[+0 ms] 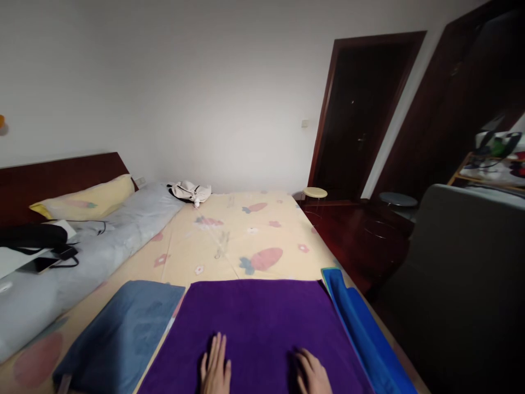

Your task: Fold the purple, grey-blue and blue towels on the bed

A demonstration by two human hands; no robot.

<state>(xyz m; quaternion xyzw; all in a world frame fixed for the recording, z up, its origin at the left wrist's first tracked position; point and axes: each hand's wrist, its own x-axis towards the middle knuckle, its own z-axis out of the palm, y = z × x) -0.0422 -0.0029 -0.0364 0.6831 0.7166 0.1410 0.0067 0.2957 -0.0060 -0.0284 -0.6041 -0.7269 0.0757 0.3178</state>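
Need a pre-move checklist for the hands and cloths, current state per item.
1. Purple cloth spread flat on the bed where visible: ok.
2. Purple cloth's near edge flat: cannot tell, out of frame.
3. Left hand over the purple cloth, fingers extended: ok.
4. Right hand empty: cannot tell, fingers curled downward.
5. Blue-grey cloth apart from the purple cloth: ok, bedding shows between.
6. Bright blue cloth lying flat: not ok, lengthwise folds.

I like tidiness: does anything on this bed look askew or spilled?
The bright blue cloth right of the purple cloth looks a little untidy: it lies in ridges, while the purple one is spread flat. No spill shows.
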